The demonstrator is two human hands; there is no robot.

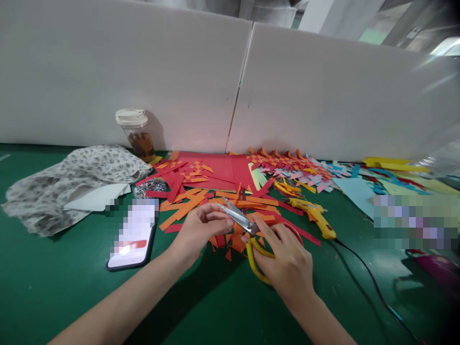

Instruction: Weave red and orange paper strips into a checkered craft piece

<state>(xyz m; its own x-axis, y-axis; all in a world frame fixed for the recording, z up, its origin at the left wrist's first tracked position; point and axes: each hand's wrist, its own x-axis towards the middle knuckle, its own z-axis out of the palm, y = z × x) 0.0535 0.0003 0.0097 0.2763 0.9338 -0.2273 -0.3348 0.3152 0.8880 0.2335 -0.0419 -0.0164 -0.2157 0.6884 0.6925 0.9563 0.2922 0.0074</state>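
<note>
In the middle of the view, my right hand [287, 254] grips a pair of scissors [244, 223] with silver blades and yellow and red handles. The blades are slightly parted and point up and to the left. My left hand [196, 230] is beside the blades, its fingers curled and its thumb close to the metal. Whatever its fingertips hold, if anything, is too small or hidden to make out. Below and behind both hands lie orange paper strips [189, 206], red strips and small orange scraps. Farther back is a red paper sheet [219, 172].
Woven paper pieces [283, 163] lie along the white partition [305, 96]. A yellow glue gun [318, 218] with a black cord is on the right. On the left are a phone [132, 235], a patterned cloth [72, 182] and a lidded cup of brown drink [138, 136].
</note>
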